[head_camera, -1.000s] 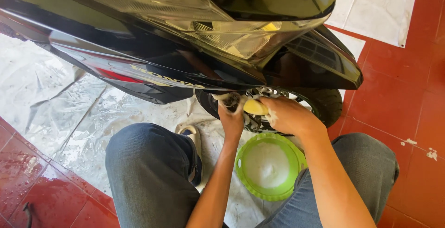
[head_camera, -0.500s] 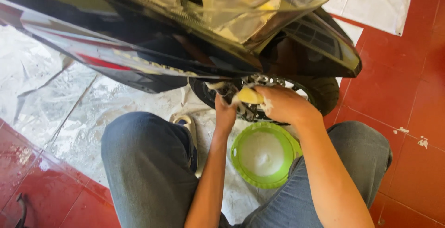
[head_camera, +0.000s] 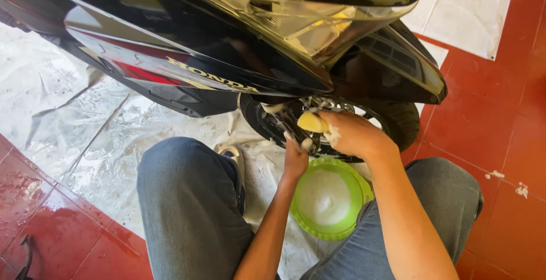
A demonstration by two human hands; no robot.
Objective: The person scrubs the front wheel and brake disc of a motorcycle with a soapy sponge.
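black scooter [head_camera: 239, 46] parked over clear plastic sheet [head_camera: 68, 120] on red tile floor [head_camera: 489, 143]. front wheel [head_camera: 341, 122] low under the fender, soapy at the hub. green bowl [head_camera: 359, 184] of suds just below the wheel, between the knees. right hand [head_camera: 351, 133] clenched around yellow sponge [head_camera: 312, 122], pressed on the spokes. left hand [head_camera: 296, 157] foamy, against the wheel near the rim, grip hard to tell. best done with short strokes along each spoke, sponge re-dipped often, left hand bracing the wheel, foam kept off the brake disc.
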